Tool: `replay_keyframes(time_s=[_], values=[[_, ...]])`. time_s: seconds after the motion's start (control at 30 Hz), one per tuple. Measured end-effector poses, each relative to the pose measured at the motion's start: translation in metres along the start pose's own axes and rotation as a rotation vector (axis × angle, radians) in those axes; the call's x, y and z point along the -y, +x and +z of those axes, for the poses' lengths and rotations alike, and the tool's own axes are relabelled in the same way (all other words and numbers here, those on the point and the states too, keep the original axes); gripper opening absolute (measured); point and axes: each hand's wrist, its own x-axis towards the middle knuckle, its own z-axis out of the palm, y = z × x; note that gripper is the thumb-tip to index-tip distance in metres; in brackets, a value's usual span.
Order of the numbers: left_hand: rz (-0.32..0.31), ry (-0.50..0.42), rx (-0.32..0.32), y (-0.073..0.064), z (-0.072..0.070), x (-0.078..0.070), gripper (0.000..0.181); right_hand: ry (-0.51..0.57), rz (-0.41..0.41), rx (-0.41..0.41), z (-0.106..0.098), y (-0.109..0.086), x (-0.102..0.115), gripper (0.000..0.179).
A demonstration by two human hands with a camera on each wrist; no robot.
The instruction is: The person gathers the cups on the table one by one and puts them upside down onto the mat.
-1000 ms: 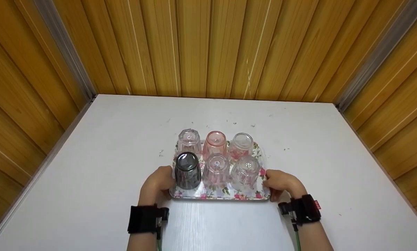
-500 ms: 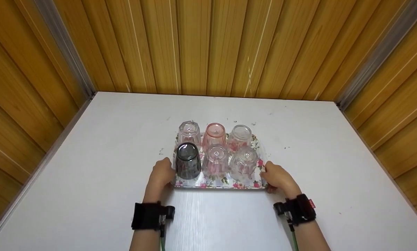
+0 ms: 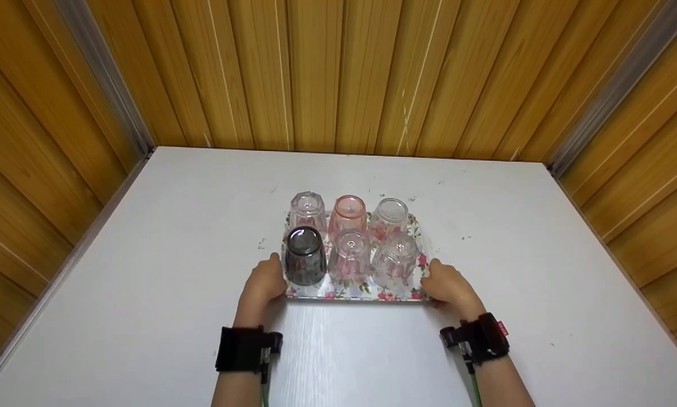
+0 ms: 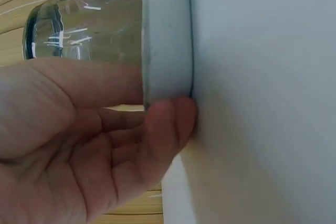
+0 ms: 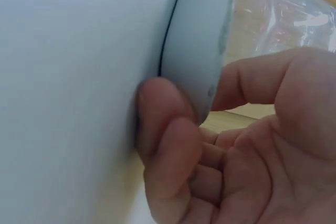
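A floral tray (image 3: pixel 346 293) sits mid-table, bearing upside-down glasses in two rows. The near row has a dark grey glass (image 3: pixel 305 260), a faintly pink clear glass (image 3: pixel 350 260) and a clear glass (image 3: pixel 396 261). Behind them stand a faceted clear glass (image 3: pixel 307 210), a pink-orange glass (image 3: pixel 349 210) and another clear glass (image 3: pixel 391 215). My left hand (image 3: pixel 266 280) grips the tray's left side, thumb over the rim and fingertips (image 4: pixel 163 124) curled at its lower edge. On the opposite side my right hand (image 3: pixel 450 282) holds it likewise, with fingertips (image 5: pixel 160 100) against the underside edge.
The white table (image 3: pixel 202 215) spreads around the tray, with small dark marks on its top. Wood-look panels (image 3: pixel 338 73) wall it in at the back and sides. Each wrist wears a black strap (image 3: pixel 241 349) with a camera and green cable.
Both hands and the tray with its glasses have moved away from me, towards the back of the table. Both hands keep their hold on the tray's sides.
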Motion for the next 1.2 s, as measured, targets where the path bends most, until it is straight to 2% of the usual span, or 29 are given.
replay_keyframes(time_s=[0.23, 0.43, 0.53, 0.77, 0.9, 0.97, 1.1, 1.2], values=[[-0.022, 0.025, 0.008, -0.007, -0.002, -0.003, 0.056, 0.037, -0.009, 0.068, -0.002, -0.006, 0.000, 0.022], [0.002, 0.009, 0.008, -0.008, 0.000, -0.001, 0.057, 0.140, 0.061, 0.131, -0.001, -0.009, 0.001, 0.021], [-0.004, 0.009, -0.004, -0.010, 0.001, -0.002, 0.055, 0.152, 0.091, 0.152, -0.001, -0.009, 0.003, 0.023], [-0.017, 0.010, -0.028, -0.010, 0.002, -0.005, 0.051, 0.095, 0.112, 0.128, -0.001, -0.007, 0.008, 0.039], [-0.016, 0.018, -0.034, -0.009, 0.001, -0.004, 0.049, 0.090, 0.138, 0.129, -0.001, -0.007, 0.009, 0.037], [-0.010, 0.025, -0.036, -0.010, 0.000, -0.004, 0.044, 0.089, 0.143, 0.132, -0.001, -0.007, 0.009, 0.042], [-0.011, 0.017, -0.021, -0.009, 0.001, -0.002, 0.039, 0.097, 0.146, 0.132, -0.001, -0.007, 0.009, 0.049], [-0.014, -0.003, -0.007, -0.007, 0.003, 0.001, 0.043, 0.103, 0.142, 0.123, 0.000, -0.005, 0.008, 0.049]])
